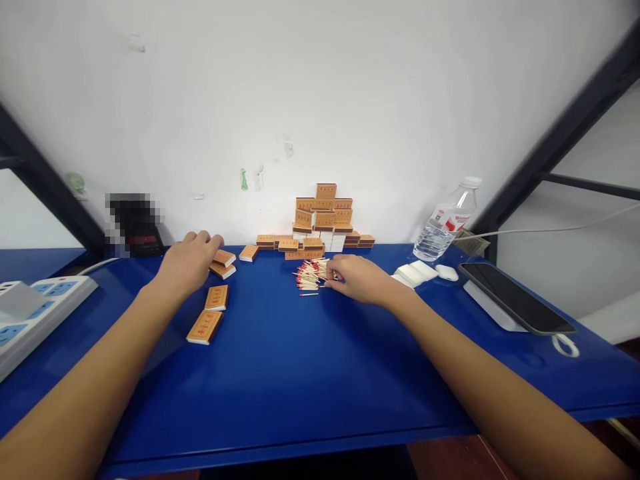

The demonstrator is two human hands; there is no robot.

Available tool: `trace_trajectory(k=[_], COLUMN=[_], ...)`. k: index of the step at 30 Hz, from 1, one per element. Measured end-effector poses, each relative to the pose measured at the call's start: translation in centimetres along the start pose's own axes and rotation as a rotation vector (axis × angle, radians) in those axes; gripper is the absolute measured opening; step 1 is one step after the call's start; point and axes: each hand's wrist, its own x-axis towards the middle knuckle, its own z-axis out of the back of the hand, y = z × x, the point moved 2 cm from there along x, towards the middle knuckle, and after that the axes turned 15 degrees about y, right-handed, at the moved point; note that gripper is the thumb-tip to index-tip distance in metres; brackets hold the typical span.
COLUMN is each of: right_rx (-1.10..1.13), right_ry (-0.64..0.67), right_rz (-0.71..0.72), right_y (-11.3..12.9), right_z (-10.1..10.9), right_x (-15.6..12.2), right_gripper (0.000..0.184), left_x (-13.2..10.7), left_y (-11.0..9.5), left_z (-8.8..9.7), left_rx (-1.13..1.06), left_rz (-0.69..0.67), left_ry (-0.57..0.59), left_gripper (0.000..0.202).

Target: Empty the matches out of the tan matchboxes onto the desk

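My left hand (189, 262) is curled over the left end of a matchbox (225, 257), its thumb hidden. Beneath that box is another matchbox (223, 270). Two more matchboxes, one orange-topped matchbox (217, 297) and one nearer matchbox (204, 327), lie in front, and a single matchbox (249, 253) lies to the right. My right hand (357, 278) is at the right side of a pile of red-tipped matches (310, 274), thumb and fingers closed around some match ends. Behind the pile, a stepped stack of matchboxes (325, 219) stands against the wall.
A water bottle (443, 223), white squares (415, 273), a white earbud case (447, 272) and a phone on a stand (515, 297) are at right. At left are a power strip (45, 307) and a partly blurred black object (137, 227). The blue table's front edge (300, 450) is near me.
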Motion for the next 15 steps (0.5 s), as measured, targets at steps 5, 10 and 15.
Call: trace_trajectory(k=[5,10,15], right_rx=[0.039,0.155,0.271], right_ry=[0.016,-0.023,0.030], right_rz=[0.045,0.170,0.314], right_y=[0.3,1.1,1.9], right_z=[0.3,0.6,-0.3], right_x=[-0.4,-0.4,0.1], right_gripper=[0.012,0.013,0.010], left_x=[1.1,1.4,1.4], left_y=[0.7,0.8,0.5], left_z=[-0.9,-1.2,-1.3], left_rx=[-0.068,-0.034,-0.095], left_rz=[-0.130,-0.103,-0.092], left_ry=[0.082,0.105,0.088], left_gripper=[0.060,0.046,0.041])
